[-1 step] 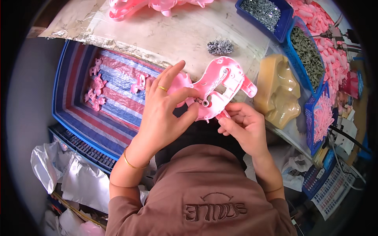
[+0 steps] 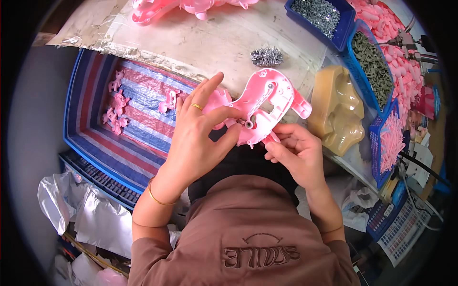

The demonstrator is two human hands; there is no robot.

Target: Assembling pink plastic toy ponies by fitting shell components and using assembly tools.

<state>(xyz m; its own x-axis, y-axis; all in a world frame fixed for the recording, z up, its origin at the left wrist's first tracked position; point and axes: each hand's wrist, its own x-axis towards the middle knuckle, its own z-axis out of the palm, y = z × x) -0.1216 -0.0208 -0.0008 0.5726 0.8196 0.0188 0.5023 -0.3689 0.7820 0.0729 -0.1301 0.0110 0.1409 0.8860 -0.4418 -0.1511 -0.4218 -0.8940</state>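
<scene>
A pink plastic housing half (image 2: 274, 124), curved and hollow, is held up between my hands with its ribbed inside facing up. A thin metal rod (image 2: 258, 101) lies along its inside, and a small round metal ring (image 2: 248, 125) sits near its lower end. My left hand (image 2: 195, 126) pinches thumb and index finger at a small metal part beside the ring; the fingertips partly hide it. Its other fingers are raised. My right hand (image 2: 298, 150) is closed on the lower edge of the housing. Another pink part (image 2: 218, 100) shows behind my left fingers.
A blue bin lined with striped sheeting (image 2: 143, 95) holds several pink pieces at left. A cluster of screws (image 2: 267, 56) rests on the worktable (image 2: 214, 43). To the right stand a tan moulded fixture (image 2: 334, 112), blue baskets (image 2: 350, 47) of small parts and a pink heap (image 2: 400, 71).
The pink housing has tilted very slightly to the left in my right hand. My left hand keeps its pinch in the same place.
</scene>
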